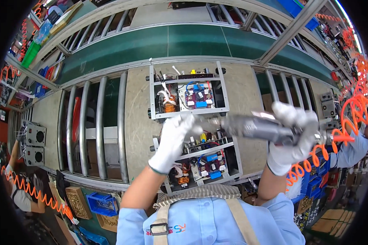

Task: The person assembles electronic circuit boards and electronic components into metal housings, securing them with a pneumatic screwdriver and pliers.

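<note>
Head view: my white-gloved hands at two open metal chassis on the surface.
Right hand [292, 136] clamped on grey cylindrical power screwdriver [253, 125]; left hand [172, 141] rests fingers loosely spread on near chassis [204, 161].

A green conveyor belt [192, 41] curves across the far side of the workbench [137, 118], framed by grey metal rails. Steel rollers [92, 126] flank the bench on both sides. Orange coiled air hoses [355, 106] hang along the right, another [32, 192] at lower left. Blue parts bins [100, 203] sit below the bench's near edge, cardboard boxes [333, 218] at lower right
</note>
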Demonstrator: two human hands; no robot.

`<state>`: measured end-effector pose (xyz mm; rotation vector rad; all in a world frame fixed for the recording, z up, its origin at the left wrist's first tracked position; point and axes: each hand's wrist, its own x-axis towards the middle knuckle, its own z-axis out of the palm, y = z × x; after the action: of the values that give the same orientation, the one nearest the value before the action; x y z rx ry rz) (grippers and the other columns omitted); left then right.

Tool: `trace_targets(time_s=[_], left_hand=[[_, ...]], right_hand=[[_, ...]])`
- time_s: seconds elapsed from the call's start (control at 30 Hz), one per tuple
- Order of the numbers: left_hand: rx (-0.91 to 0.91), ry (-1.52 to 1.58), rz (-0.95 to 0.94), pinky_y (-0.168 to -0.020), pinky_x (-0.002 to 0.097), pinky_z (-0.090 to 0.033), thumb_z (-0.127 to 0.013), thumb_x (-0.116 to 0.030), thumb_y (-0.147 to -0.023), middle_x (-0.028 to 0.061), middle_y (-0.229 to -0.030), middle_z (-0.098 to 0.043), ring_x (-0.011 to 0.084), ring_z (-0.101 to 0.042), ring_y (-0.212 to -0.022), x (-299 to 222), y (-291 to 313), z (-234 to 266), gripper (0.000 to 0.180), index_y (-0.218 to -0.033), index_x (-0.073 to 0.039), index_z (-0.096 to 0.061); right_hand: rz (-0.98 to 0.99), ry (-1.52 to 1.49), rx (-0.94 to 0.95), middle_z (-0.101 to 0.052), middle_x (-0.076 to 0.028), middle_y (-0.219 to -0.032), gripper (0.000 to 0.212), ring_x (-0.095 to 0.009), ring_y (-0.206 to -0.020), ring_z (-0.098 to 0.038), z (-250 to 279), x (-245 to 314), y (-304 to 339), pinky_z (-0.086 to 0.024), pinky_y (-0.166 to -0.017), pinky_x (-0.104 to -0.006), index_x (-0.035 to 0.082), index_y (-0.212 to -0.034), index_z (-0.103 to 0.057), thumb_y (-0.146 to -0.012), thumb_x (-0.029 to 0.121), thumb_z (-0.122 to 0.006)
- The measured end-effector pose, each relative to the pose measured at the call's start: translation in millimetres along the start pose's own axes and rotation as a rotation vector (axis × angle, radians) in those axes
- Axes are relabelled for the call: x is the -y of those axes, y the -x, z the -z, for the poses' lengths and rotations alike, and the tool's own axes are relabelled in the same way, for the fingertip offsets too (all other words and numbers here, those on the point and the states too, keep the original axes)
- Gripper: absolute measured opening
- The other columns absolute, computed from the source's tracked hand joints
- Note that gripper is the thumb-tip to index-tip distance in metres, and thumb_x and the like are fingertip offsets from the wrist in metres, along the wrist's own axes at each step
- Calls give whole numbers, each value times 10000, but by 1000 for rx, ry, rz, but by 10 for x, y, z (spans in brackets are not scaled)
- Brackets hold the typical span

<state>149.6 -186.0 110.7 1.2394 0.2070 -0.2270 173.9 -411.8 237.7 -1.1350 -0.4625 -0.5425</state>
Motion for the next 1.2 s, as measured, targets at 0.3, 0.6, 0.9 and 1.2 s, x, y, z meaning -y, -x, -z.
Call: trace_targets(time_s=[0.3, 0.6, 0.9, 1.2], left_hand=[[-243, -1646, -677, -1122, 563, -255, -638, -213, -826, 190, -1458, -446, 384, -359, -1383, 86, -961, 527, 341, -1146, -109, -693], [-255, -1578, -547, -1173, 554, -166, -621, -193, -833, 174, -1527, -373, 332, -220, -1480, 89, -996, 526, 312, -1114, -80, -694], [-290, -1528, -554, -1186, 532, -184, -635, -96, -766, 183, -1505, -400, 351, -255, -1466, 138, -1003, 543, 285, -1040, -99, -714], [-298, -1483, -526, -1169, 540, -185, -668, -101, -724, 185, -1505, -404, 350, -248, -1469, 77, -1000, 515, 229, -938, -86, -748]], right_hand=[[-180, 167, 163, -707, -170, -833, 206, -241, -831, -709, -516, -1376, -274, -580, -795, -399, 6, -875, -563, -1022, 150, -551], [-268, 316, 322, -699, -78, -770, 174, -119, -715, -672, -921, -1562, -598, -551, -679, -268, 6, -848, -634, -966, 132, -655], [-343, 425, 557, -661, -24, -705, 231, -71, -621, -629, -1195, -1764, -839, -492, -556, -224, 22, -777, -640, -959, 164, -651], [-406, 465, 602, -674, -31, -726, 224, -83, -643, -648, -1229, -1729, -855, -514, -584, -227, 31, -793, -637, -964, 175, -648]])
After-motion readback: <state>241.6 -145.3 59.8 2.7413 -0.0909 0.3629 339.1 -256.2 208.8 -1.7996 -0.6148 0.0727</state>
